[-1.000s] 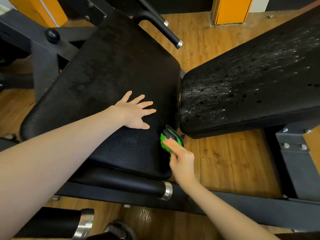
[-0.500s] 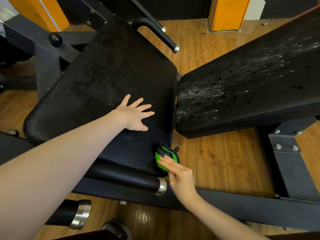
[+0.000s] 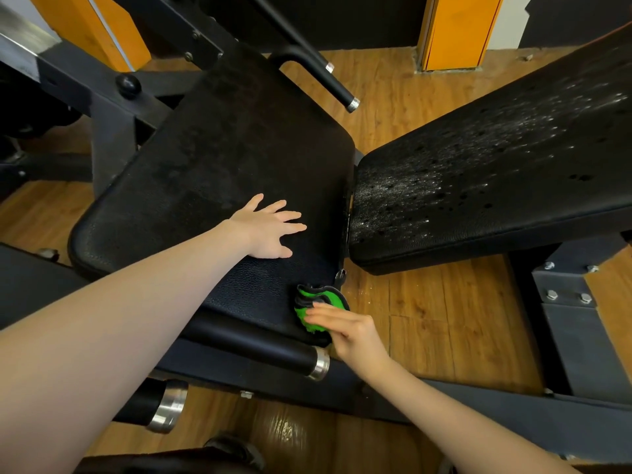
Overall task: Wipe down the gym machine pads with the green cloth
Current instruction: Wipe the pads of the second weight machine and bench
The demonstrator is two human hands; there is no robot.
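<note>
While the right hand [image 3: 352, 331] is pressing the green cloth [image 3: 316, 306] flat-fingered on the seat pad [image 3: 222, 159] and the left hand [image 3: 270, 230] is lying spread beyond it, the droplet-speckled pad [image 3: 496, 172] to their right looks unwiped.

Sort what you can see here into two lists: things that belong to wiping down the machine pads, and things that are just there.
Part of the job:
green cloth
right hand, pressing the cloth
left hand, flat on the seat pad
seat pad
droplet-covered pad

Just there:
handle bar
orange pillar
wooden floor
</note>
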